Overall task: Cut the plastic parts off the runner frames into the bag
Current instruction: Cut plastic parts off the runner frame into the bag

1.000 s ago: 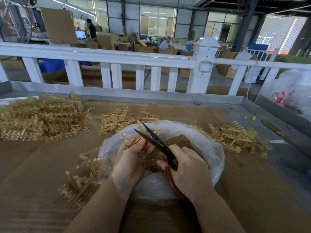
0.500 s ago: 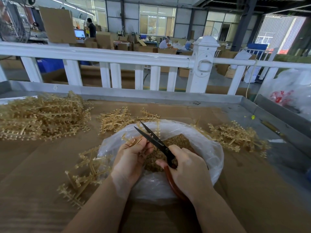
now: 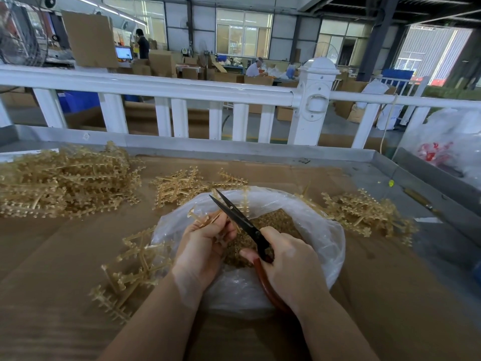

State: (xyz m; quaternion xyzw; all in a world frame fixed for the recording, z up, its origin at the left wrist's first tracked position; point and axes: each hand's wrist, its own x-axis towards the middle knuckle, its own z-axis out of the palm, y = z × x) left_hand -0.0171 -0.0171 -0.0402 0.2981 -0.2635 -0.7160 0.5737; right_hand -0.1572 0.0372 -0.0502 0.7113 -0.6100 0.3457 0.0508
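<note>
Over the clear plastic bag [image 3: 322, 238], the left hand [image 3: 205, 246] pinches a tan runner frame [image 3: 205, 220]; the right hand [image 3: 289, 267] grips scissors [image 3: 239, 220], blades slightly parted

Light: bright daylight from far windows [image 3: 243, 35]
Shadows: soft, faint
Edges: wide-angle bending of the railing [image 3: 156, 87]
Focus: sharp foreground

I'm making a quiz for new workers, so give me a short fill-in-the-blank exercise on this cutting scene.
1. The right hand holds the ____.
2. The left hand holds a frame over the clear ____.
3. The scissor blades are ____.
4. The biggest pile of frames lies at the table's far ____.

Missing words: scissors; bag; open; left
</note>
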